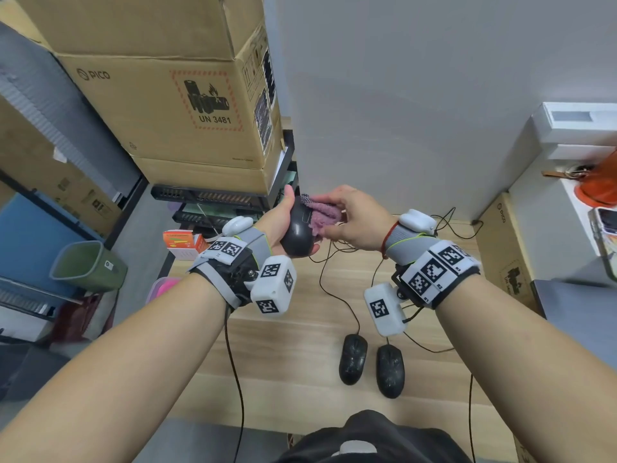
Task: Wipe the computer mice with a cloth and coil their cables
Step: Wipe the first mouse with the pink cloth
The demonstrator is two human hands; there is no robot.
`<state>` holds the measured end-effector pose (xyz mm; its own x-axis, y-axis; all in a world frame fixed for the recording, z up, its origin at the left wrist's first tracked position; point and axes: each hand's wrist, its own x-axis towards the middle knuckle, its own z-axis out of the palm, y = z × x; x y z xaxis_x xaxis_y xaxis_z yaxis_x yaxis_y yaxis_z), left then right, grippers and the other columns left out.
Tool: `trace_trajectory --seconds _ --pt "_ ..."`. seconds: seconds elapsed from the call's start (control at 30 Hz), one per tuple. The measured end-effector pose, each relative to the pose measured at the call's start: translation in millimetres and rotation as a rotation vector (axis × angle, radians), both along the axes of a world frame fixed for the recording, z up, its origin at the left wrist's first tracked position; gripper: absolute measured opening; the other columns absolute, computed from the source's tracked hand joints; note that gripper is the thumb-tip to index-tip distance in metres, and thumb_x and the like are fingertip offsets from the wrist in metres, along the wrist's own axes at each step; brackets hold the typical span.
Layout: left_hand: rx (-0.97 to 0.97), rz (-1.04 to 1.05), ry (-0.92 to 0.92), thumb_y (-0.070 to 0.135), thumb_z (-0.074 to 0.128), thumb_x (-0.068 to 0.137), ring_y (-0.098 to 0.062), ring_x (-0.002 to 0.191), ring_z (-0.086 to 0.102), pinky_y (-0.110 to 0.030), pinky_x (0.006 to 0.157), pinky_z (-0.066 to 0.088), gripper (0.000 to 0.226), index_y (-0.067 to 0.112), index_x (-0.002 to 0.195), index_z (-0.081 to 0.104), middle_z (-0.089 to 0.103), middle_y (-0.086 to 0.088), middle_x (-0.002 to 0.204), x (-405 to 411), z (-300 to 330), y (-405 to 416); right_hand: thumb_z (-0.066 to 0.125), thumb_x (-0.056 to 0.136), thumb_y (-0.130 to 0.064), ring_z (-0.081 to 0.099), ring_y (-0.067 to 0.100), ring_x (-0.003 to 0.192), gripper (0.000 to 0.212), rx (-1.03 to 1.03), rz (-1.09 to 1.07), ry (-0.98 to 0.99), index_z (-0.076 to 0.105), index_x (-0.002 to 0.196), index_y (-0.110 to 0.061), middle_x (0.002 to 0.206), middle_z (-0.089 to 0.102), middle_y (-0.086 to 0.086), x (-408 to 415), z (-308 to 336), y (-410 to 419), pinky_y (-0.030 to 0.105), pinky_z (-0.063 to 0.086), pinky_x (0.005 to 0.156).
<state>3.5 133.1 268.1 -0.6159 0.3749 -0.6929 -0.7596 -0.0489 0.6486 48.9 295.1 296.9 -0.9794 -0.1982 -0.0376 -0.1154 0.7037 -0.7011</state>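
On the far left, the stacked brown cardboard cartons (160,105) read "PICO", with a battery hazard label marked "UN 3481" and, faintly, what looks like "Made in China". Your left hand (278,225) has its fingers curled round the glossy black computer mouse (298,233), held up above the light wooden bench (283,345); keep that hold firm and turn the mouse so each face meets the cloth. Your right hand (355,217) pinches the bunched purple cloth (322,213) against the mouse's top; work in short strokes and mind the trailing thin black cable (233,362). Two more dusty black mice (370,364) lie side by side on the bench, apparently unwiped, cables loose. At right, another brown carton (500,238) shows "PICO".
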Motion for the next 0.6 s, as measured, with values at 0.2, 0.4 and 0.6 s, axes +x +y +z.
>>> trace_trajectory --seconds 0.2,0.4,0.6 --pt "0.043 0.015 -0.035 0.076 0.020 0.092 -0.024 0.063 0.059 -0.034 0.071 0.052 0.081 0.008 0.085 0.065 0.059 -0.011 0.071 4.7 7.1 6.3 0.089 0.065 -0.028 0.066 0.014 0.079 0.034 -0.102 0.033 0.098 0.070 0.092 -0.024 0.083 0.072 -0.006 7.6 12.7 -17.3 0.025 0.051 0.072" --pt "-0.010 0.022 -0.041 0.067 0.026 0.098 -0.026 0.059 0.061 -0.033 0.066 0.051 0.067 0.009 0.098 0.060 0.063 -0.014 0.069 8.6 9.5 6.1 0.086 0.066 -0.021 0.064 0.017 0.067 0.024 -0.051 -0.076 0.095 0.073 0.086 -0.019 0.073 0.071 -0.003 0.8 14.3 -10.9 0.027 0.051 0.067" --pt "-0.007 0.113 -0.049 0.063 0.034 0.099 -0.025 0.063 0.061 -0.032 0.062 0.056 0.055 0.014 0.103 0.060 0.063 -0.010 0.076 6.2 14.5 6.3 0.088 0.062 -0.021 0.059 0.005 0.063 0.025 -0.072 0.072 0.083 0.076 0.083 -0.026 0.071 0.064 -0.014 7.3 13.3 -19.2 0.018 0.048 0.064"
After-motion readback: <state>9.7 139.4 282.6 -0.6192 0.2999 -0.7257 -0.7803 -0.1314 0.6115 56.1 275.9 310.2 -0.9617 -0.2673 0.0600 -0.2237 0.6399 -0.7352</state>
